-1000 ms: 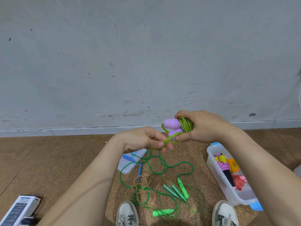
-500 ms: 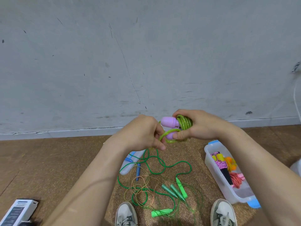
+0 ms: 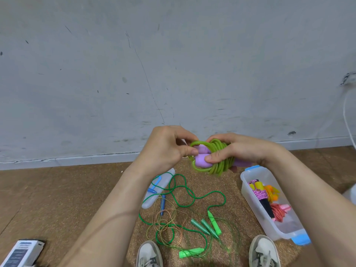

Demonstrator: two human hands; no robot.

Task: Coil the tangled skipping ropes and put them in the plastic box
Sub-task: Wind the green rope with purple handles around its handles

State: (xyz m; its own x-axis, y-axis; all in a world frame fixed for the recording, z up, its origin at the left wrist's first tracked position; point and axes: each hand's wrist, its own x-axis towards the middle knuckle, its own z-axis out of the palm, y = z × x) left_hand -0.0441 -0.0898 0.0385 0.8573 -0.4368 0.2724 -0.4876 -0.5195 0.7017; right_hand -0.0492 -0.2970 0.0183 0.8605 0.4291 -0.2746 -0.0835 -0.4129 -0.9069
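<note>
At the bottom edge two grey shoes [image 3: 149,254] flank a loose tangle of ropes [image 3: 179,212] on the brown floor: dark green cord, a thin speckled cord and several green handles, with blue handles just beyond, lying across a clear lid [image 3: 154,193]. At lower left sits a white carton [image 3: 20,253].

Right of the tangle stands the box [image 3: 256,211], clear with blue clips, its long axis running from upper left to lower right. Inside lie coiled ropes in pink, red and orange.

Above the tangle, in mid-frame, both hands meet on the coil [image 3: 218,162], a tight bundle of light green cord wound round two lilac handles. The handles lie roughly level, rounded ends toward frame left. The left hand [image 3: 165,149] is curled, thumb and forefinger pinching the coil's left end at a handle tip. The right hand [image 3: 235,149] wraps over the coil from the right, thumb pressed on the lower handle. The coil is held in the air, up and left of the box.

Behind is a scuffed grey wall [image 3: 173,64].
</note>
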